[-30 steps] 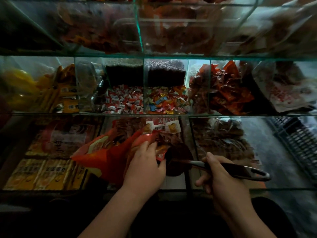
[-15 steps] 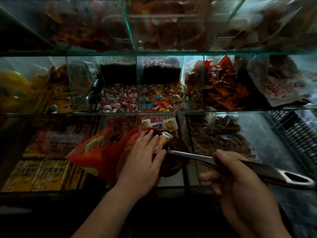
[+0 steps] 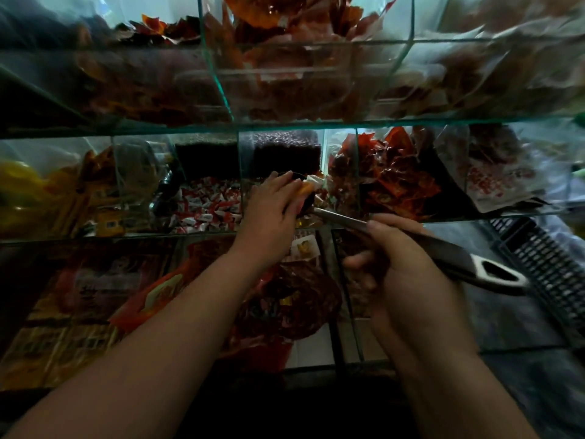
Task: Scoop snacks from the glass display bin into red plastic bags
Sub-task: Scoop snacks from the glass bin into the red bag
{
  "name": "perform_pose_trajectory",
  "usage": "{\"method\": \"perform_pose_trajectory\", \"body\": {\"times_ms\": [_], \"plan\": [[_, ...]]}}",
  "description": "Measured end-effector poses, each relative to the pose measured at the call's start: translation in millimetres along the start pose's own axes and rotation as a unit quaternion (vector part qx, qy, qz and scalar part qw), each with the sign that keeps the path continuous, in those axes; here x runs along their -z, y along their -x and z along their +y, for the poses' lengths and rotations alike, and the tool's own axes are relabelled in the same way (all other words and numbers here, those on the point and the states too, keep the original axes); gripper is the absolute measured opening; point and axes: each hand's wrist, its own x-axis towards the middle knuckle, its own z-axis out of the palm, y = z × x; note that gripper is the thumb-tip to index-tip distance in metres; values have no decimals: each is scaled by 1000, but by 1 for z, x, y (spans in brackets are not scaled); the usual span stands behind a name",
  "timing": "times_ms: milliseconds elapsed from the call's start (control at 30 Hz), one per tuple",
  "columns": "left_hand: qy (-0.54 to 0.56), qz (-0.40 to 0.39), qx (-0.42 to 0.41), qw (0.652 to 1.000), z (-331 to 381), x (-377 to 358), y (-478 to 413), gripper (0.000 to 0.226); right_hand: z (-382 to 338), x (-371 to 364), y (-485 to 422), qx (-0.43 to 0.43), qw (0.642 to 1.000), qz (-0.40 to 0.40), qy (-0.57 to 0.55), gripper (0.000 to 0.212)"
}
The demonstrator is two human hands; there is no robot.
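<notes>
My right hand (image 3: 402, 264) grips the black handle of a metal scoop (image 3: 474, 264). The scoop's bowl reaches into the middle-shelf glass bin (image 3: 278, 134) of mixed wrapped candies (image 3: 319, 198). My left hand (image 3: 272, 207) lies over the bowl with its fingers stretched across the orange and white wrappers at the bowl's mouth. The red plastic bag (image 3: 158, 296) sits lower down, in the bottom bin under my left forearm. No fingers are on it that I can see.
Red-and-white candies (image 3: 205, 207) fill the bin to the left, and red snack packets (image 3: 389, 175) fill the one to the right. Glass dividers and shelf edges surround the hands. A black slatted crate (image 3: 544, 264) stands at the right.
Both hands rose from the bottom bin to the middle shelf. My left hand left the red bag's mouth and now covers the scoop's bowl. The view moved closer.
</notes>
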Motion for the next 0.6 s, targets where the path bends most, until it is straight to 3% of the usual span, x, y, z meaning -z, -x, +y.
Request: {"method": "perform_pose_trajectory", "body": {"times_ms": [67, 133, 200, 267, 300, 333, 400, 467, 600], "plan": [[-2, -34, 46, 998, -2, -7, -22, 45, 11, -7, -20, 19, 998, -3, 60, 11], [6, -55, 96, 994, -4, -9, -35, 52, 21, -11, -38, 97, 982, -39, 158, 9], [42, -57, 131, 989, -7, -7, -39, 59, 28, -8, -56, 234, 907, -116, 330, 6], [66, -35, 147, 986, -11, -4, -36, 63, 33, -1, -66, 312, 781, -194, 505, 32], [71, -14, 147, 987, -13, -3, -33, 61, 33, 3, -69, 322, 747, -205, 544, 43], [78, 8, 144, 987, -15, -1, -28, 58, 33, 5, -70, 329, 743, -201, 547, 45], [106, 37, 140, 984, -17, 0, -19, 53, 35, 9, -68, 356, 769, -187, 497, 32], [128, 47, 139, 981, -17, 1, -11, 52, 37, 11, -59, 354, 820, -181, 412, 16], [155, 60, 117, 979, -7, 8, 7, 54, 20, 3, -15, 247, 928, -122, 253, 6]]}}
